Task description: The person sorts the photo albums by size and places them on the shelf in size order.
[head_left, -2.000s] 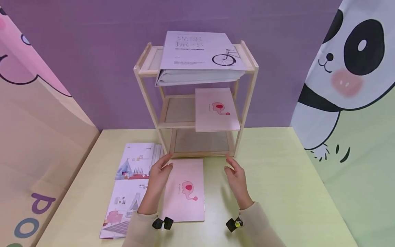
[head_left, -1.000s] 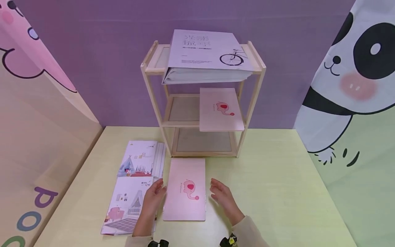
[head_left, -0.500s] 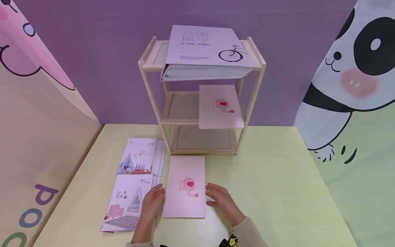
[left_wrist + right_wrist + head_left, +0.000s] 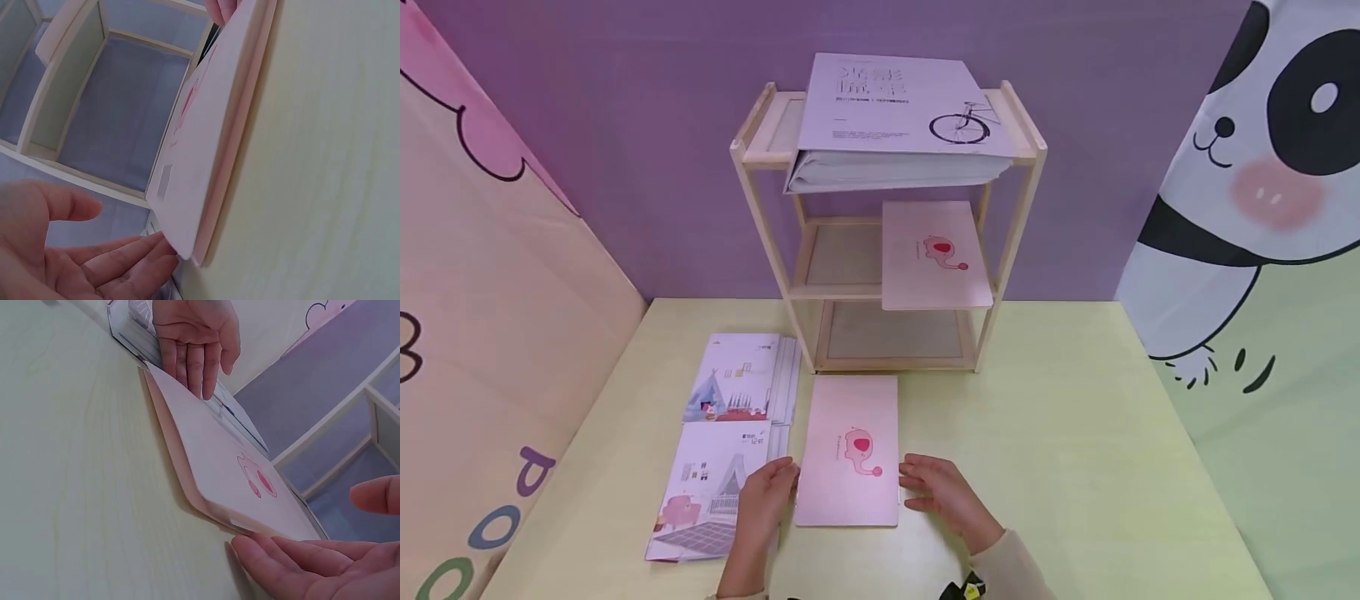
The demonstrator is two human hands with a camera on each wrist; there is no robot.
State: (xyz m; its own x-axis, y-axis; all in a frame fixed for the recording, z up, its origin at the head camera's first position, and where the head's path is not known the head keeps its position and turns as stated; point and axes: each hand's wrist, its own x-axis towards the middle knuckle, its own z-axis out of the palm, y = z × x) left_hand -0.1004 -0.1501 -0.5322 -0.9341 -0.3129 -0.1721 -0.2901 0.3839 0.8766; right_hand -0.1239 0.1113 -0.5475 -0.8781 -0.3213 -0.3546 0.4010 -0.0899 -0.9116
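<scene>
A pink notebook [image 4: 847, 492] with a red elephant on its cover lies flat on the table, before the wooden shelf. My left hand [image 4: 766, 492] is at its left edge; in the left wrist view the fingers [image 4: 125, 265] reach out fairly straight to the notebook's edge, thumb raised apart. On the opposite side, my right hand [image 4: 943, 493] has its fingertips at the right edge. The right wrist view shows those fingers [image 4: 294, 559] extended low beside the notebook, thumb above and off the cover. Whether the fingertips go under the edge is hard to tell.
The three-tier wooden shelf [image 4: 917, 364] holds a thick white book [image 4: 895, 100] with a bicycle on top and another pink elephant notebook [image 4: 936, 283] on its middle tier. Several illustrated books [image 4: 707, 492] lie in two piles at the left, close to my left hand.
Both hands have drawn back from near the shelf's base and closed in on the notebook's two sides, reaching its edges. The notebook stays where it was; the camera view has shifted slightly.
</scene>
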